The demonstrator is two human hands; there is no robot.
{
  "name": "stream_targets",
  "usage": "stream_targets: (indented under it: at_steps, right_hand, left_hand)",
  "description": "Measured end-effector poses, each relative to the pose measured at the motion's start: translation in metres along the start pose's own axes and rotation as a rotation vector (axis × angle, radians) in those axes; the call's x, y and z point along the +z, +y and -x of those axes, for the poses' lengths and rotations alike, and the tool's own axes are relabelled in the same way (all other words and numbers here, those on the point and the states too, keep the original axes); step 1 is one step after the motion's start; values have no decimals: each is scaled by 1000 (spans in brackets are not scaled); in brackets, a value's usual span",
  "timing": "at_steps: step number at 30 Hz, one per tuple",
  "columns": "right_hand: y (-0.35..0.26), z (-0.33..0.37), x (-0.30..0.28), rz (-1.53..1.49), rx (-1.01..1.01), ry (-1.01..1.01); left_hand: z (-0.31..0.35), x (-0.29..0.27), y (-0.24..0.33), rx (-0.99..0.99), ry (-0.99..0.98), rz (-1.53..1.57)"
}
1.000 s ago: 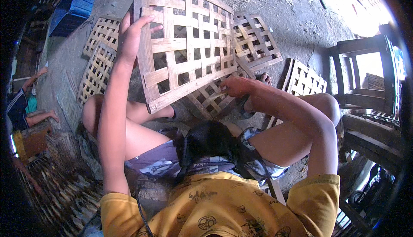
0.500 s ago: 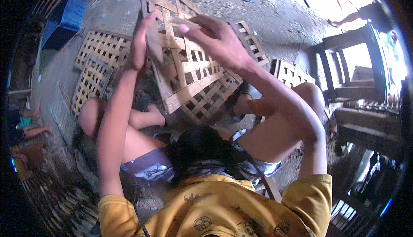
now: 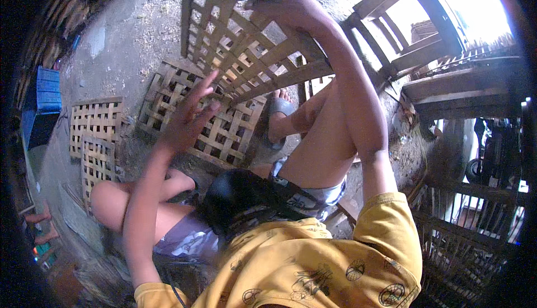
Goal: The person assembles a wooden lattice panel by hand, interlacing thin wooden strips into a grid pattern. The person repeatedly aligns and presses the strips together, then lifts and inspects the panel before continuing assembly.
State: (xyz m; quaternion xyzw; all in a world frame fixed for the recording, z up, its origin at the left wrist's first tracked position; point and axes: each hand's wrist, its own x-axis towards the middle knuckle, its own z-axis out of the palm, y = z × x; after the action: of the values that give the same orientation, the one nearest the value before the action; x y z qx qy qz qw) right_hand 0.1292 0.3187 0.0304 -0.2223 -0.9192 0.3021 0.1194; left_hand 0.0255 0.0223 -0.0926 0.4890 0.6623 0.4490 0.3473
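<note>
A woven slatted lattice panel (image 3: 291, 78) in a wooden frame stands tilted in front of me. My right hand (image 3: 291, 8) is closed on its far right edge, the fingertips partly hidden by shadow and slats. My left hand (image 3: 190, 118) hangs just left of the panel's lower corner, fingers spread and holding nothing. Below the raised panel, another lattice panel (image 3: 221, 137) lies on the ground between my feet, partly covered by my left hand and the raised one.
Two more lattice panels (image 3: 95, 109) lie overlapping on the ground to the left. Behind them is a blue box (image 3: 47, 90). A wooden frame structure (image 3: 425, 50) stands at the right. Another person's feet (image 3: 42, 221) show at the left edge.
The raised panel has turned and swung to the right with my right hand. My left hand has come off its left side and dropped nearer to me. The whole view has turned rightward.
</note>
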Motion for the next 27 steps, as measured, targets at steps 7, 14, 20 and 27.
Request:
stream_targets:
  at_steps: [7,14,20,27]
  right_hand:
    - [27,29,-33,26,173,87]
    - [28,60,-19,25,191,143]
    - [42,72,29,-88,150,115]
    - [92,121,104,-180,290,-17]
  left_hand:
    - [-10,8,8,41,100,136]
    - [-16,-9,18,-48,289,258]
    - [4,-22,3,-226,417,381]
    - [8,-21,-14,-232,381,324]
